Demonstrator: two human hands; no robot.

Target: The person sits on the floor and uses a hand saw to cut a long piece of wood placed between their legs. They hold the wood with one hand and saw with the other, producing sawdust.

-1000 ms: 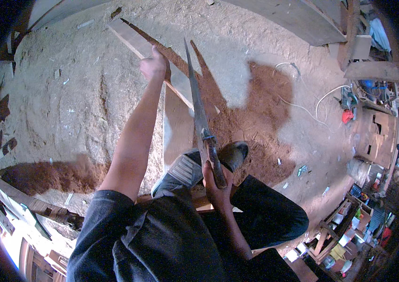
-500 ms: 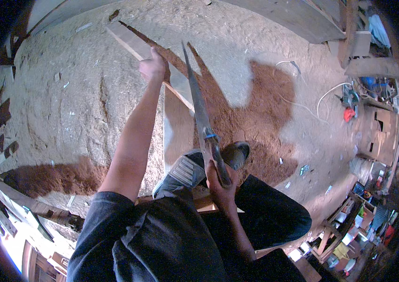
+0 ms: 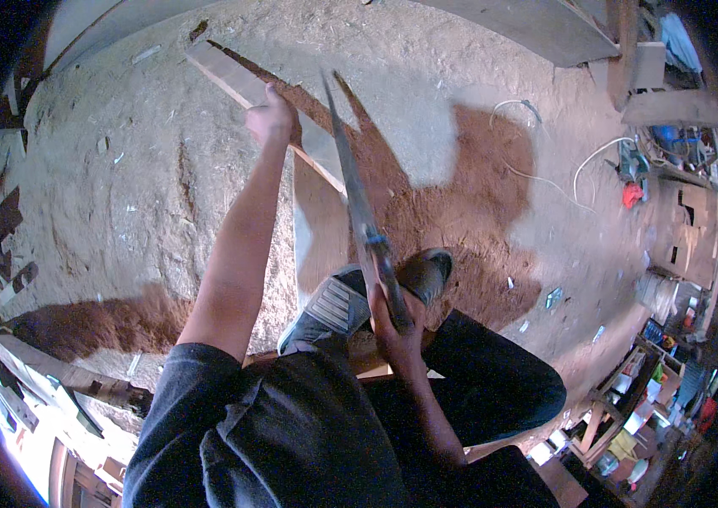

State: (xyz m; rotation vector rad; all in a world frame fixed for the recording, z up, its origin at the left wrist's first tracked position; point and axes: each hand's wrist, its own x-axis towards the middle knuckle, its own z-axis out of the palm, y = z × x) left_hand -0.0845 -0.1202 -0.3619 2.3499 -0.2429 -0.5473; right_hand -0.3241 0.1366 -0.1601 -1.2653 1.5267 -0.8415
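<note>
Both hands occupied: left hand is gripping the plank to steady it; right hand is clasping the handsaw handle, blade angled along the board.

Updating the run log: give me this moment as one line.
left hand: gripping wooden plank | right hand: gripping handsaw handle, blade along plank | shoe: on plank

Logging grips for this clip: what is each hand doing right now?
Left hand: closed on the wooden plank.
Right hand: closed around the handsaw handle.
</note>
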